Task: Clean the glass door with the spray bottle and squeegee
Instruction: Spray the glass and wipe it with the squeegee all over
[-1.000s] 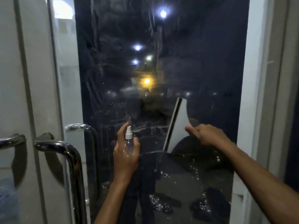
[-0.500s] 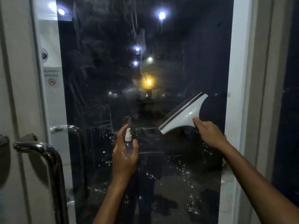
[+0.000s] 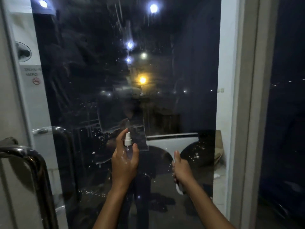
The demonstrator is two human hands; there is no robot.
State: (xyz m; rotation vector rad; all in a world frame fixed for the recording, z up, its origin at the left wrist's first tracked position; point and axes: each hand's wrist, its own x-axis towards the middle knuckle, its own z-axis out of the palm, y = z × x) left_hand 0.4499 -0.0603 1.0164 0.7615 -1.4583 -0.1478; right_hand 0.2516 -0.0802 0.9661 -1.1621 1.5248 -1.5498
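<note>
The dark glass door [image 3: 189, 63] fills the view, streaked and dotted with droplets. My left hand [image 3: 123, 164] grips a small clear spray bottle [image 3: 127, 144] with a white nozzle, held upright close to the glass, forefinger raised by the nozzle. My right hand [image 3: 180, 169] grips the handle of a white squeegee [image 3: 171, 141]. Its blade lies level against the glass, to the right of the bottle. The lower handle end sticks out below my fist.
A chrome pull handle [image 3: 41, 171] juts out at the lower left, with a second one [image 3: 57, 131] behind the glass. The grey door frame [image 3: 247, 113] runs down the right side. A no-smoking sign [image 3: 35, 80] hangs on the left wall.
The squeegee has turned from upright through a slant to level, and my right hand has dropped lower beneath it. The left hand with the bottle has stayed in place.
</note>
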